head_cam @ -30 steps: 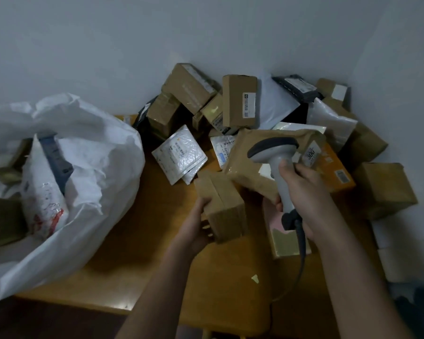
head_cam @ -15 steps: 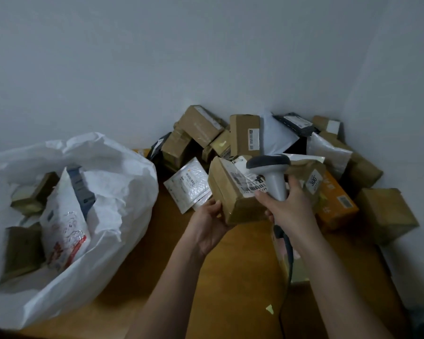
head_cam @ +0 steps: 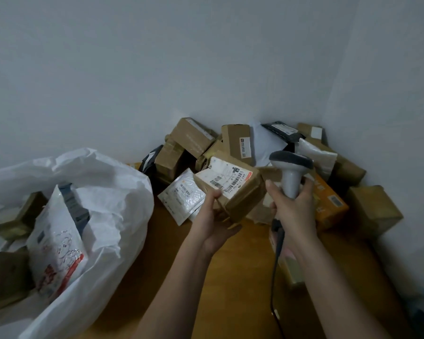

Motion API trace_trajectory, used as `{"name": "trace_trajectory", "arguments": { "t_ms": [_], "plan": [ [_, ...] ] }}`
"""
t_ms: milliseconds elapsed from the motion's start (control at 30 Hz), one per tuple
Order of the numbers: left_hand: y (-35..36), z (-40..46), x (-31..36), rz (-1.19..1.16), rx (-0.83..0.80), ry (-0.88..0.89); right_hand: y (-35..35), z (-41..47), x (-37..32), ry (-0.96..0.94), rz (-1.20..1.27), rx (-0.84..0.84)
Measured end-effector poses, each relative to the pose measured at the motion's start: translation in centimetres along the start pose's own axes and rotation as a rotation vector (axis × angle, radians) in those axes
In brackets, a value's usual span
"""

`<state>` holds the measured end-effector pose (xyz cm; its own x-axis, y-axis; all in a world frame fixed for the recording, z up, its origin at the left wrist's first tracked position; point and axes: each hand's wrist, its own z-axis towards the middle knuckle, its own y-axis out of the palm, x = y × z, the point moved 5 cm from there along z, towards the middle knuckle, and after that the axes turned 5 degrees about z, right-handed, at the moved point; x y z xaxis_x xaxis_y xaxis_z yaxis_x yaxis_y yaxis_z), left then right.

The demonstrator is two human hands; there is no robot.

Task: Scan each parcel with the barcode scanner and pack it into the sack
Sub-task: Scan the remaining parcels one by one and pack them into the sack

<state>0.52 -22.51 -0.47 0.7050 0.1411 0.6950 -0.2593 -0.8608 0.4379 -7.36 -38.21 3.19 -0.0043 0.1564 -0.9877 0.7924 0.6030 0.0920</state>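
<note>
Scanning step, head view. The left hand (head_cam: 212, 225) cradles a small brown cardboard parcel (head_cam: 230, 189) from below, fingers and thumb closed on its near-left lower edges, and holds it raised above the orange-brown wooden tabletop (head_cam: 206, 277), tilted so that its white shipping label (head_cam: 224, 178) faces up and toward the camera. The right hand (head_cam: 295, 209) is wrapped tight around the handle of a light grey pistol-grip barcode scanner (head_cam: 291, 172), whose dark-capped head sits just right of the parcel, apart from it; a dark cable (head_cam: 275, 277) trails from the handle toward the near edge.

Beyond the hands, at the far right corner of the table, lies a heap of unsorted parcels (head_cam: 242, 140): brown boxes, white and black mailers, an orange carton. At the near left stands the large white plastic sack (head_cam: 113, 199), its mouth open and several packages already inside.

Judged step: the label is presented, and the reading appears in hand or imminent; no scan beam can be made out on the barcode. The scanner window seems to face the far side rather than squarely at the label, so the next move likely calls for turning the head, or the parcel, until the barcode sits in its line. After that, the parcel must travel left and drop clear inside the sack's mouth.
</note>
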Motion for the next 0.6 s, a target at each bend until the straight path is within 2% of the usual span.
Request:
{"name": "trace_trajectory", "arguments": {
  "t_ms": [100, 233, 333, 400, 433, 500, 600],
  "plan": [
    [0.6, -0.1, -0.1, 0.044, -0.088, 0.022, 0.8, -0.2, 0.3, 0.064, 0.053, -0.02],
    [0.5, -0.6, -0.4, 0.103, -0.168, 0.01, 1.4, -0.2, 0.4, 0.059, 0.061, -0.029],
    [-1.0, -0.8, 0.9, 0.281, 0.021, 0.126, 1.4, 0.0, 0.1, 0.013, -0.073, -0.066],
    [-2.6, -1.3, 2.5, 0.44, 0.215, 0.291, 1.3, 0.1, -0.5, -0.04, -0.186, -0.13],
    [-3.1, -1.6, 3.4, 0.578, 0.256, 0.38, 1.3, 0.1, -0.7, -0.057, -0.228, -0.177],
    [-3.6, -1.8, 4.3, 0.831, 0.158, 0.447, 1.2, 0.1, -1.1, -0.08, -0.305, -0.284],
    [-4.1, -1.7, 4.2, 1.046, -0.092, 0.264, 1.2, 0.0, -1.6, -0.132, -0.412, -0.406]
  ]
}}
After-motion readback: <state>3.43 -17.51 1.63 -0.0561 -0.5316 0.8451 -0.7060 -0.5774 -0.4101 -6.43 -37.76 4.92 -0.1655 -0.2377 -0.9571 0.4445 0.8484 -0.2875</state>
